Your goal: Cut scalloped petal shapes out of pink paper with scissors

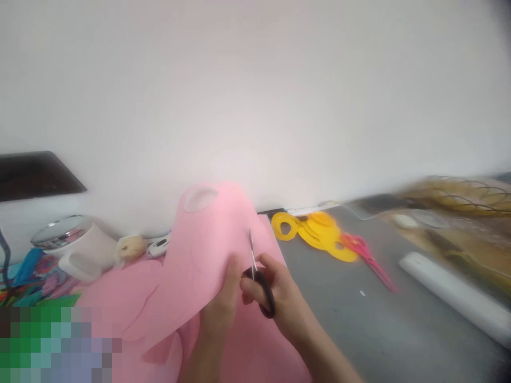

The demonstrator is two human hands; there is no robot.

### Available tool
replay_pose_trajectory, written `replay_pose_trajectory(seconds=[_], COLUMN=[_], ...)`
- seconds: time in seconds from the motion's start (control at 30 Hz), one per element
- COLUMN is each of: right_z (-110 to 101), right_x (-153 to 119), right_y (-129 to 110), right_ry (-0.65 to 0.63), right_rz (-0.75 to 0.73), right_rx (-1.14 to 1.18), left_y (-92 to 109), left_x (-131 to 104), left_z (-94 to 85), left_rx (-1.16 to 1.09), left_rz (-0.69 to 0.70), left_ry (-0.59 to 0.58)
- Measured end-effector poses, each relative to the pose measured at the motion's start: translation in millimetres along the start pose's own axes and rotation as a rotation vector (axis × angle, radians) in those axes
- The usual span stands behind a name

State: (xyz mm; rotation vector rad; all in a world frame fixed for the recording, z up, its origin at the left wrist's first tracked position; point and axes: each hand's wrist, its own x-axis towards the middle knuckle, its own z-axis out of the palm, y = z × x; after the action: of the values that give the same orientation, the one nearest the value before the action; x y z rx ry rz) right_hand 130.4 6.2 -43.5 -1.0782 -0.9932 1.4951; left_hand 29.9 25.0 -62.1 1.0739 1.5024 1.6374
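A large pink sheet [207,239] with a round hole near its top is gripped at its right edge by my left hand [223,292], thumb on the near face. My right hand [271,292] is closed on black-handled scissors [266,298], its fingers in the loops. The narrow blades point up, beside the sheet's right part; whether they touch it cannot be made out. More pink sheets [263,346] lie under both hands and to the left.
Yellow cut rings and discs [319,234] and pink scissors [371,260] lie right on the grey surface [339,319]. A white roll [451,292] is farther right. A white mug [90,250] and colourful pieces [35,271] are left, before the wall.
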Motion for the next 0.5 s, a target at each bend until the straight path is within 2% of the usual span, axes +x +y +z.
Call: replay_pose_trajectory(seconds=[0.13, 0.37, 0.5], right_z=[-2, -4, -5], right_x=[1, 2, 1], right_y=[2, 3, 4], right_ry=[-0.018, 0.022, 0.012], right_rz=[-0.008, -0.026, -0.032], right_rx=[0.041, 0.043, 0.024], left_y=[6, -6, -6], left_x=[0, 3, 3], left_z=[-0.5, -2.6, -3.9], left_rx=[-0.007, -0.072, -0.059], left_rz=[0.025, 0.063, 0.024], left_ry=[-0.002, -0.111, -0.087])
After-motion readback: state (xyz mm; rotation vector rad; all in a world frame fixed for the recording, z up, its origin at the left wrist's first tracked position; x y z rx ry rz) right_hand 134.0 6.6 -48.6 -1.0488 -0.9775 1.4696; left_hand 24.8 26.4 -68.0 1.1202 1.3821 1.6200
